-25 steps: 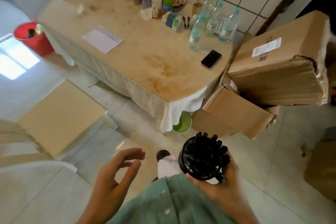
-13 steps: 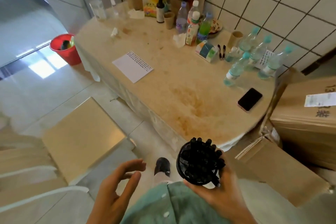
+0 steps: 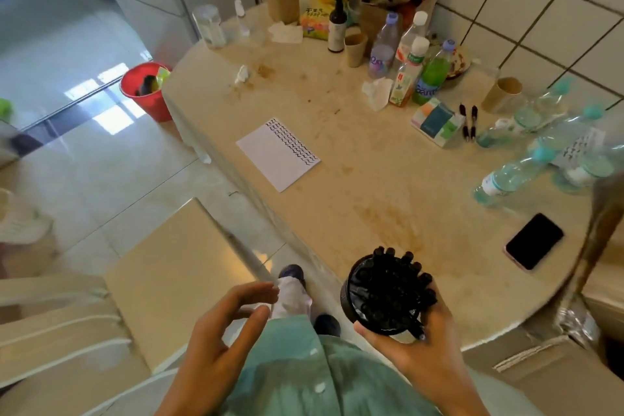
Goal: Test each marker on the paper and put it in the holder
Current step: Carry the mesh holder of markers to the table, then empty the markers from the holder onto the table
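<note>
My right hand [image 3: 417,341] grips a black round holder [image 3: 358,290] packed with several black markers [image 3: 395,284], held at the table's near edge. My left hand [image 3: 223,334] hovers beside it at waist height, fingers relaxed and holding nothing. A white paper [image 3: 278,154] with rows of black wavy test marks lies near the table's left edge, well beyond both hands. Two more black pens [image 3: 469,121] lie further back next to a tissue pack.
The beige table [image 3: 388,179] carries several bottles [image 3: 405,61], paper cups, tissues, clear water bottles [image 3: 516,172] at right and a black phone [image 3: 533,241]. A red bucket [image 3: 145,91] stands on the floor at left. A cream stool [image 3: 169,277] is beside me; cardboard boxes at lower right.
I have stepped closer to the table and the view has swung left, so the paper is nearer. The holder stays in my right hand; my left hand stays open.
</note>
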